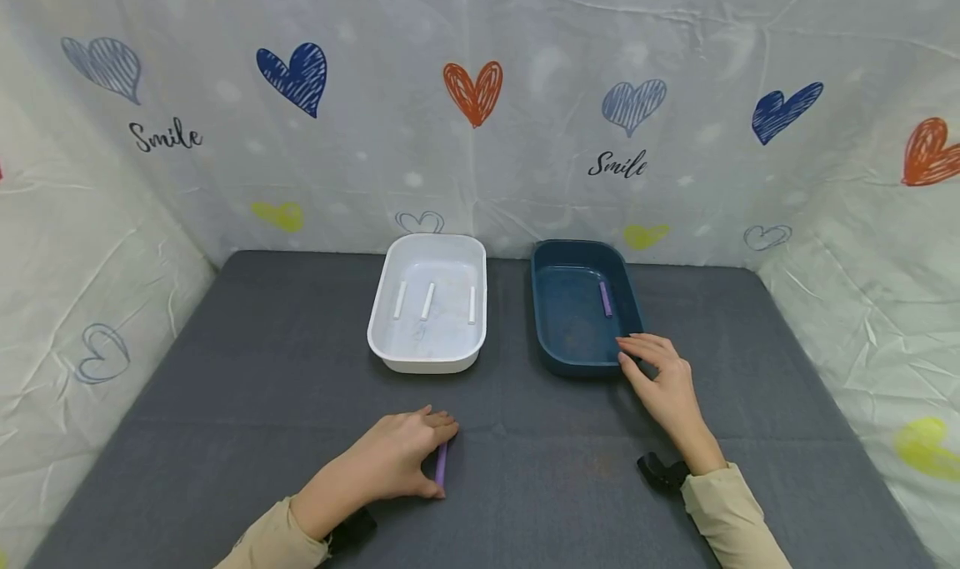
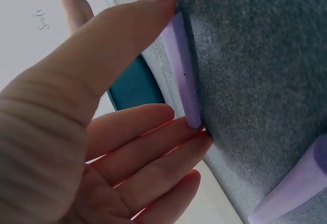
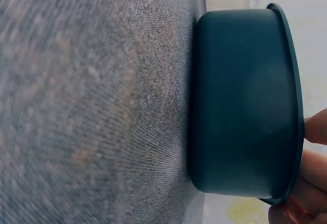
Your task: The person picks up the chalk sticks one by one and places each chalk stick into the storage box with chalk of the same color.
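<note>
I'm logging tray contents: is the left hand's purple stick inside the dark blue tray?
No: in the head view the left hand holds that purple stick outside the dark blue tray, nearer the camera.

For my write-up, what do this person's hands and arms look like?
The left hand and right hand wear no gloves. The left sleeve and right sleeve are beige, ending near the wrists. A black device shows by each wrist, its details unclear.

The black cursive word "Smile" [image 1: 165,135] stands on the white, heart-printed fabric backdrop [image 1: 390,161], beyond and leftward of the left hand [image 1: 401,454]; a second black cursive "Smile" [image 1: 617,165] stands beyond the right hand [image 1: 663,383].
</note>
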